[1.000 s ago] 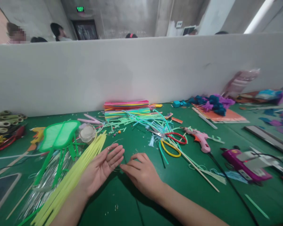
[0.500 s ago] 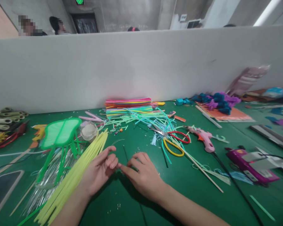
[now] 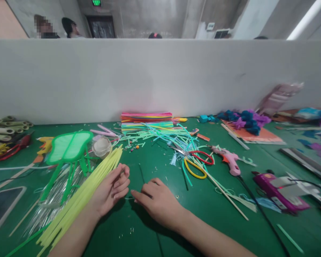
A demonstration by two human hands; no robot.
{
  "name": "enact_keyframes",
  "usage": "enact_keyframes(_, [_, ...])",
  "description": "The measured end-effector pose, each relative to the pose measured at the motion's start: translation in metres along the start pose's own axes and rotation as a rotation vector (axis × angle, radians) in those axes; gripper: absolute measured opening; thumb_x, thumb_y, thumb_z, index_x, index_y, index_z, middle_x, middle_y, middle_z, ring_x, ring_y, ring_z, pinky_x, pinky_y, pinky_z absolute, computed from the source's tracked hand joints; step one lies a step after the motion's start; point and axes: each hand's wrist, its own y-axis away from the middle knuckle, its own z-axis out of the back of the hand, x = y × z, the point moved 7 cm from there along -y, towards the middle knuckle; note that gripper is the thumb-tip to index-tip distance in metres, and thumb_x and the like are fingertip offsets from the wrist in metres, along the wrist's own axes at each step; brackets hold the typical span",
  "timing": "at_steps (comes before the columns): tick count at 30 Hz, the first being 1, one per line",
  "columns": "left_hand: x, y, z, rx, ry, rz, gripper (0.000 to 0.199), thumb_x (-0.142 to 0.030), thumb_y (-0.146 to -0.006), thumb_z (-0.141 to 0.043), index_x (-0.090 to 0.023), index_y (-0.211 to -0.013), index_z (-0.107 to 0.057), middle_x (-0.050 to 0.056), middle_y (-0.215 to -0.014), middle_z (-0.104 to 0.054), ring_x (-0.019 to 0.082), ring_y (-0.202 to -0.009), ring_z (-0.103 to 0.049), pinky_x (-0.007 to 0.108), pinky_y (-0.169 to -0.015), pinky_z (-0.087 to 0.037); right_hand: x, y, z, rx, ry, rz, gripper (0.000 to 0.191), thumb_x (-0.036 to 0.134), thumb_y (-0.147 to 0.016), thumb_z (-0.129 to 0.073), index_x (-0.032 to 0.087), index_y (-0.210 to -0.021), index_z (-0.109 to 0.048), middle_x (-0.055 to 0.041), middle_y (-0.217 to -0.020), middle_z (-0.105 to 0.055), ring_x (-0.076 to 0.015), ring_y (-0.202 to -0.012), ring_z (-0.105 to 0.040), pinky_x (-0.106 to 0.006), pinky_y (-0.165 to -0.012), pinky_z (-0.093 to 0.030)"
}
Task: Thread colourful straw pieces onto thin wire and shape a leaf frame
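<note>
My left hand [image 3: 109, 189] is palm up with its fingers curled in, just right of a bundle of yellow-green pipe cleaners [image 3: 82, 196]. Across a small gap is my right hand [image 3: 160, 203], back upward, with thumb and index finger pinched together. A thin pale strand [image 3: 128, 198] spans the gap, with one end at each hand. Too fine to identify, it could be thread or wire. Small metal rings [image 3: 131, 230] lie on the green table in front of my wrists. An orange bead [image 3: 137, 146] lies farther back among other small beads.
At left stand a green mesh-topped frame [image 3: 69, 146] and a clear cup [image 3: 101, 146]. Scissors [image 3: 195, 162], a pink glue gun [image 3: 231, 160] and a purple device [image 3: 279, 192] lie right. Colored pipe cleaners [image 3: 147, 117] are stacked by the white partition [image 3: 160, 75]. People are beyond it.
My hands have drawn slightly apart; their fingertips were meeting before. The left fingers have curled in more, and the pale strand now shows between the hands. The view has shifted a little.
</note>
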Motion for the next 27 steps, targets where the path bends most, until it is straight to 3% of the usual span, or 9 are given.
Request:
enact_keyframes(7, [0.000,-0.001,-0.001,-0.061,-0.132,-0.045,0.039,-0.054,-0.088,-0.064,-0.016,-0.089,-0.060,-0.011,-0.058,-0.026,0.002,-0.040,-0.011,0.011,-0.033,-0.017,0.000,0.001,-0.002,0.059,0.026,-0.034,0.017,0.026,-0.099,-0.054,0.017,-0.108,-0.066,-0.0009,-0.073,-0.063,-0.0158,-0.066,-0.056,-0.030,-0.062,-0.035])
enact_keyframes(10, [0.001,-0.001,-0.001,-0.086,-0.214,-0.077,0.033,-0.048,-0.087,-0.068,-0.016,-0.092,-0.060,-0.011,-0.059,-0.026,0.002,-0.041,-0.013,0.011,-0.035,-0.017,0.000,0.000,-0.002,0.054,0.022,-0.047,0.017,0.027,-0.098,-0.056,0.018,-0.107,-0.067,-0.0012,-0.073,-0.064,-0.0164,-0.064,-0.056,-0.030,-0.059,-0.035])
enact_keyframes(14, [-0.002,0.000,0.007,-0.124,-0.221,-0.070,0.030,-0.044,-0.089,-0.068,-0.017,-0.084,-0.055,-0.011,-0.059,-0.021,0.002,-0.043,-0.012,0.011,-0.035,-0.016,-0.012,-0.003,0.018,-0.052,-0.050,-0.132,0.032,0.037,-0.097,-0.057,0.015,-0.118,-0.065,-0.0066,-0.086,-0.071,-0.0213,-0.082,-0.060,-0.037,-0.080,-0.045])
enact_keyframes(17, [-0.001,0.005,0.013,-0.081,-0.174,0.054,0.030,-0.042,-0.086,-0.072,-0.018,-0.083,-0.054,-0.012,-0.060,-0.021,0.002,-0.043,-0.009,0.011,-0.033,-0.013,-0.046,-0.001,0.039,-0.188,-0.205,-0.413,0.030,0.034,-0.100,-0.050,0.017,-0.121,-0.064,-0.0101,-0.105,-0.072,-0.0242,-0.103,-0.060,-0.043,-0.094,-0.045])
enact_keyframes(19, [0.004,0.011,0.011,-0.008,-0.157,0.200,0.032,-0.041,-0.084,-0.074,-0.019,-0.081,-0.052,-0.012,-0.059,-0.022,0.002,-0.042,-0.005,0.011,-0.031,-0.010,-0.067,0.003,0.043,-0.216,-0.375,-0.619,0.027,0.035,-0.100,-0.051,0.020,-0.115,-0.068,-0.0088,-0.108,-0.073,-0.0227,-0.102,-0.063,-0.039,-0.091,-0.048])
enact_keyframes(21, [0.010,0.018,0.005,0.083,-0.167,0.321,0.033,-0.043,-0.084,-0.073,-0.019,-0.080,-0.051,-0.012,-0.059,-0.022,0.001,-0.041,-0.003,0.011,-0.030,-0.007,-0.076,0.004,0.035,-0.156,-0.582,-0.748,0.025,0.037,-0.096,-0.056,0.022,-0.109,-0.071,-0.0065,-0.104,-0.074,-0.0203,-0.094,-0.067,-0.034,-0.082,-0.051])
enact_keyframes(24, [0.020,0.020,-0.005,0.172,-0.184,0.395,0.033,-0.043,-0.084,-0.073,-0.018,-0.081,-0.051,-0.013,-0.058,-0.022,0.001,-0.041,-0.003,0.010,-0.031,-0.005,-0.064,-0.001,0.017,-0.006,-0.806,-0.728,0.019,0.034,-0.089,-0.067,0.023,-0.102,-0.075,-0.0032,-0.094,-0.077,-0.0177,-0.083,-0.069,-0.029,-0.072,-0.051])
enact_keyframes(27, [0.031,0.016,-0.009,0.217,-0.189,0.433,0.033,-0.042,-0.083,-0.075,-0.018,-0.082,-0.051,-0.013,-0.056,-0.022,0.001,-0.041,-0.003,0.011,-0.031,-0.004,-0.050,-0.003,0.010,0.003,-0.791,-0.631,0.014,0.022,-0.084,-0.070,0.023,-0.096,-0.077,-0.0017,-0.089,-0.078,-0.0168,-0.081,-0.069,-0.028,-0.074,-0.050])
